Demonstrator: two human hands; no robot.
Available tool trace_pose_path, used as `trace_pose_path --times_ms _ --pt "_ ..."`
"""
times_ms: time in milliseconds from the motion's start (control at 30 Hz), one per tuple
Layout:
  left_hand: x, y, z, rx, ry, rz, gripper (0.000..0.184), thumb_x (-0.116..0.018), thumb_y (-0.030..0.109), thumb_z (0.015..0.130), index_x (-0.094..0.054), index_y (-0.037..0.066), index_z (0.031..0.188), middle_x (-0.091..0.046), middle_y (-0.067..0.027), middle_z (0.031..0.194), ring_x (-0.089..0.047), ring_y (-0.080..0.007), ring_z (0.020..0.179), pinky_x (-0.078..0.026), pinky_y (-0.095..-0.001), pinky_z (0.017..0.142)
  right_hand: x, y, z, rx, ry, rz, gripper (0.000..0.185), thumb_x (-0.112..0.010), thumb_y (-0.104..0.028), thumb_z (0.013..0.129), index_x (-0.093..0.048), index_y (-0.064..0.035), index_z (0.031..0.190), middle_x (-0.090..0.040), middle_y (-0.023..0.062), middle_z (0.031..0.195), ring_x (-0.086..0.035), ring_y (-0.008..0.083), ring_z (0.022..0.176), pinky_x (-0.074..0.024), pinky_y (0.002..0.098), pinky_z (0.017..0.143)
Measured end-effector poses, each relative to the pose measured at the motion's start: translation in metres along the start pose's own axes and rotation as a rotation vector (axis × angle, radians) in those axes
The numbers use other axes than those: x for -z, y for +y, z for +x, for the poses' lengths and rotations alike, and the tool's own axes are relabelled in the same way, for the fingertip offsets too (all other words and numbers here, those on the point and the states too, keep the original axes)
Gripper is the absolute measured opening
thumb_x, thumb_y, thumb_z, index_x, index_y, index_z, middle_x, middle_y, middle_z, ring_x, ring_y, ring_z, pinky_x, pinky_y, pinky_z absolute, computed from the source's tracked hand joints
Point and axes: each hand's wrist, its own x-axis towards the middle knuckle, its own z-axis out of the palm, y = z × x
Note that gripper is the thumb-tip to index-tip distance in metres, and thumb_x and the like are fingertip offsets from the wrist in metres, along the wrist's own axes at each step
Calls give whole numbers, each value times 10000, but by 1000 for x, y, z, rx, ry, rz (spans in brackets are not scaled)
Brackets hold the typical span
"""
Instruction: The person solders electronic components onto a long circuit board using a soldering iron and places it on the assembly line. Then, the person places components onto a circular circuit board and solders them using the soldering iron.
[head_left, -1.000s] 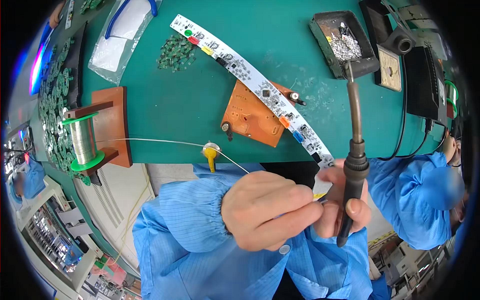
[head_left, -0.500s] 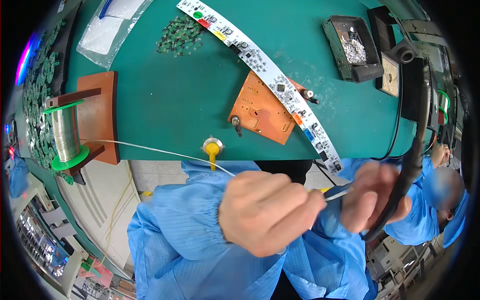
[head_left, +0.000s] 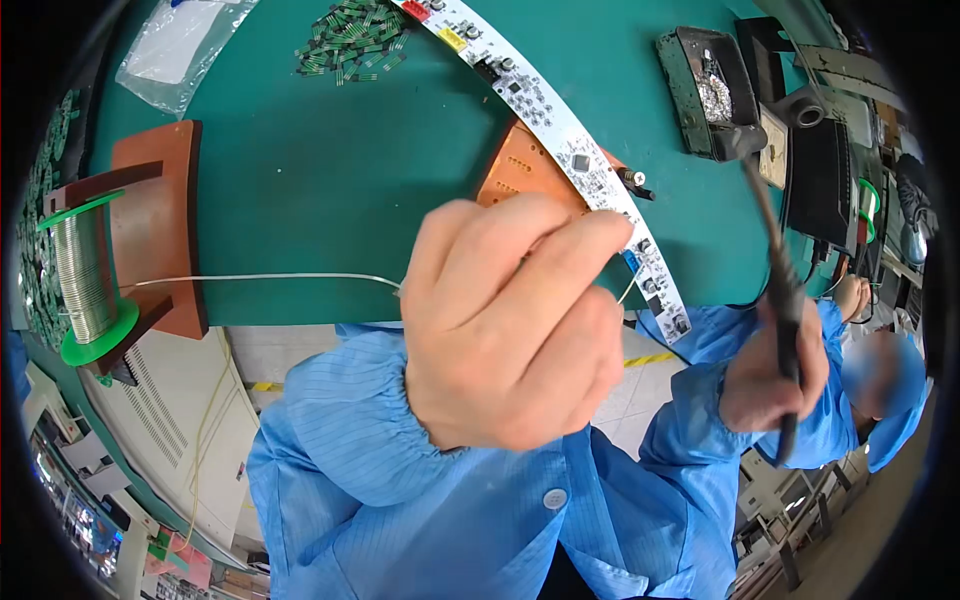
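My left hand (head_left: 515,330) is closed around the solder wire (head_left: 300,276), and a short end of it sticks out past the fingers. That hand covers part of the orange fixture block (head_left: 530,165). Across the block lies a long curved white circuit board (head_left: 545,125) with coloured labels and small components. The wire runs back to a solder spool (head_left: 85,270) on a brown stand. On the right, my right hand (head_left: 765,370) grips the dark handle of a soldering iron (head_left: 784,285). The iron points up, its blurred tip end near the corner of a metal tin (head_left: 690,105).
Small green boards (head_left: 350,40) lie in a pile at the back. A plastic bag (head_left: 175,60) is at the back left. A black box (head_left: 820,180) with cables stands at the right. Another person's hand (head_left: 852,297) and blue sleeve show at far right.
My left hand has risen from below the table edge to over the fixture, with the solder wire. My right hand has turned the soldering iron, its tip end now near the tin. The view has shifted slightly.
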Motion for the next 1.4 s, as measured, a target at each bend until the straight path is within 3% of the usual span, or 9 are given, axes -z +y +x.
trace_pose_path --times_ms 67,100,133,233,433,1100,1400 --pt "-6 -2 1 -24 0 16 203 -638 62 575 -440 78 614 -670 -138 969 -595 -293 840 -418 -389 708 -13 -12 17 67 51 -2 440 -479 -455 933 -531 -46 1087 -563 135 758 -491 218 660 -408 465 701" --pt "-7 -4 1 -21 2 13 203 -638 62 575 -440 78 614 -670 -138 969 -595 -293 840 -418 -389 708 -9 -17 21 57 -11 11 348 -568 -383 882 -518 -62 1009 -503 87 696 -423 188 614 -385 466 696" --pt "-7 -5 1 -17 -20 13 201 -634 64 568 -439 76 613 -668 -141 972 -598 -300 855 -418 -394 709 -7 -21 26 55 -13 8 348 -568 -383 882 -518 -62 1009 -503 87 696 -423 188 614 -385 466 696" --pt "-8 -6 1 8 -71 3 193 -623 65 549 -441 73 610 -662 -153 987 -604 -319 899 -420 -408 714 -4 -27 41 32 -188 -19 283 -664 -273 740 -553 -77 911 -480 60 670 -403 186 595 -387 458 711" --pt "-9 -7 1 8 -87 7 182 -620 69 552 -446 72 605 -657 -165 996 -602 -324 914 -423 -414 729 -13 -29 49 -3 -209 -41 236 -696 -279 730 -593 -94 835 -482 44 654 -417 183 592 -399 452 701" --pt "-19 -5 -11 -62 -46 179 157 -601 96 664 -449 70 634 -650 -161 1058 -592 -313 967 -426 -425 785 -19 -19 44 0 -192 49 203 -729 -254 701 -648 -109 818 -484 37 672 -431 190 617 -409 420 680" --pt "-20 -5 -12 -58 -45 169 161 -610 96 661 -451 73 645 -649 -156 1061 -589 -313 965 -427 -427 781 -21 -19 44 -23 -178 56 189 -733 -250 700 -652 -114 802 -483 43 670 -441 199 618 -421 424 662"
